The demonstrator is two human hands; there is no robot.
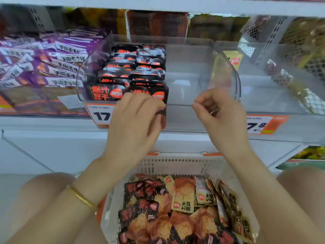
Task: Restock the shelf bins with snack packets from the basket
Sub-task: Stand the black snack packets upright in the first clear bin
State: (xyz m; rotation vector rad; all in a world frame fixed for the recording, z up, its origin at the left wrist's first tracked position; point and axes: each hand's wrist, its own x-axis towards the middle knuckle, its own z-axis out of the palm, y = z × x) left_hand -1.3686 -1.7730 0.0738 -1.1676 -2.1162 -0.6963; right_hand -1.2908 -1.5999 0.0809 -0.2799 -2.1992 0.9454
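- Shelf (52, 124), clear bin (236, 81): stocked packets (133, 71) stand left; right side bare.
- Left hand (135, 117) grips a black packet (162, 118) at the bin's near rim; right hand (221, 111) curled, grasp unclear.
- Risk: the packet may catch the rim and topple the upright row.

Bright, even overhead light; soft blur throughout; wide-angle bending at edges; faint glare on clear bin (233, 81).

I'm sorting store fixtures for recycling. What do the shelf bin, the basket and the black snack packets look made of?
Shelf bin: clear, glossy hard plastic, probably acrylic; its walls are see-through. Basket: white moulded plastic, matte, with slotted walls. Black snack packets: glossy plastic film, going by the light glints.
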